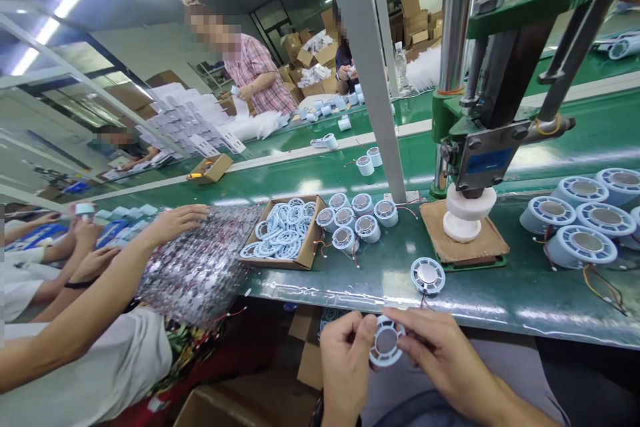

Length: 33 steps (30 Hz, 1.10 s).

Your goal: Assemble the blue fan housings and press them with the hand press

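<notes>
My left hand (346, 360) and my right hand (445, 357) hold a light blue round housing (387, 340) between them, just over the near bench edge. Its spoked ring and grey metal disc face up toward me. The fingers of both hands are closed on its rim, left and right, and hide part of its sides. A similar round housing (427, 275) with thin wires lies on the bench a little beyond my hands. Past it stands a green hand press (485, 147), its white pressing block (463, 220) over a brown board (435, 227).
A cardboard box (313, 240) of light blue spoked rings stands left. Wired housings (345, 217) cluster beside it, more (580, 243) at right. A co-worker's hand (183, 221) is over clear-wrapped parts (210, 260). A grey post (373, 80) rises behind; people work across the green belt.
</notes>
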Each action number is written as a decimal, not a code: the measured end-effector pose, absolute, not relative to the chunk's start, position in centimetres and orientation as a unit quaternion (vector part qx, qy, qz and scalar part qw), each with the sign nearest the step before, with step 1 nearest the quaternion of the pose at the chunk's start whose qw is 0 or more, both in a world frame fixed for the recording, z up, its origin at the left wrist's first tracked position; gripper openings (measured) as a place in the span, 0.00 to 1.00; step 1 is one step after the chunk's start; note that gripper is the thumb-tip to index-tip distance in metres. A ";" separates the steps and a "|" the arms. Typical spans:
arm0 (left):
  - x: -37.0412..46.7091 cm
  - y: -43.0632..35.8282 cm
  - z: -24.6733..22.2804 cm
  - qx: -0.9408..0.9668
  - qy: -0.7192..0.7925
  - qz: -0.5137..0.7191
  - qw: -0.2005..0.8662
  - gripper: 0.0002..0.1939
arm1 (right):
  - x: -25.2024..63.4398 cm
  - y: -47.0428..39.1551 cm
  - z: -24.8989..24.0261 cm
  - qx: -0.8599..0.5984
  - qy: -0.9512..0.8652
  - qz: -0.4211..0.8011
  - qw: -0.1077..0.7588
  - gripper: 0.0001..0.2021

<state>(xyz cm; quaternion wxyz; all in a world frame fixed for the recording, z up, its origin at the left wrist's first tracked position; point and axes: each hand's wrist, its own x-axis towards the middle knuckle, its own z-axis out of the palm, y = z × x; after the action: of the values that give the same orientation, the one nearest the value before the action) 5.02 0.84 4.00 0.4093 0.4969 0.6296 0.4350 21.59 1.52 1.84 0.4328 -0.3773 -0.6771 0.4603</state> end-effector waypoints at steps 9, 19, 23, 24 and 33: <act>5.9 0.7 4.7 0.485 0.550 0.427 0.529 0.21 | 22.6 2.2 0.9 -0.413 -0.507 0.620 0.433 0.21; 6.8 -0.8 4.6 0.462 0.455 0.478 0.593 0.16 | 22.9 2.7 0.7 -0.394 -0.443 0.677 0.436 0.27; 6.5 -0.7 5.3 0.483 0.494 0.446 0.570 0.18 | 23.1 2.5 1.0 -0.397 -0.500 0.636 0.434 0.23; 6.5 -0.6 5.4 0.491 0.512 0.439 0.551 0.19 | 23.1 2.3 1.1 -0.398 -0.530 0.608 0.437 0.20; 6.2 1.1 3.1 0.463 0.577 0.427 0.520 0.33 | 22.0 0.6 0.7 -0.384 -0.625 0.520 0.438 0.17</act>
<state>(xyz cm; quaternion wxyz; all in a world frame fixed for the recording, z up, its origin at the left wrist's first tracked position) 6.16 1.08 3.11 0.5195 0.4627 0.5775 0.4273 21.96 0.65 0.70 0.4381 -0.3844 -0.6247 0.5196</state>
